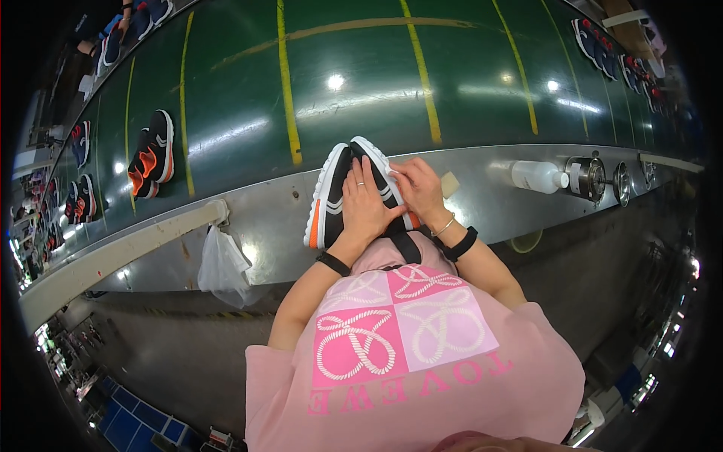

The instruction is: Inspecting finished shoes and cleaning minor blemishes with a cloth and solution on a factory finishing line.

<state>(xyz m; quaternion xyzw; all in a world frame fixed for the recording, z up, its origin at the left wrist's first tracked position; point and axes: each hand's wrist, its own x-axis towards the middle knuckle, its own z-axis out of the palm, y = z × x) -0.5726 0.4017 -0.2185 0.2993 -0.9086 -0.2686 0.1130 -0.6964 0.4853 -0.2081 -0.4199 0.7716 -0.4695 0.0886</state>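
Observation:
Two black sneakers with white soles and orange heel parts lie side by side at the bench edge in front of me, toes pointing away. My left hand rests flat across them, fingers straight over the uppers between the left sneaker and the right sneaker. At the outer side of the right sneaker is my right hand, its fingers bent and drawn together against the edge where upper meets sole. Whatever may be between those fingertips is too small to see.
Beyond the metal ledge runs a green conveyor belt with yellow lines. More black-orange sneakers stand on it at left. A white plastic bottle and a metal canister lie to the right. A plastic bag hangs at left by a beige bar.

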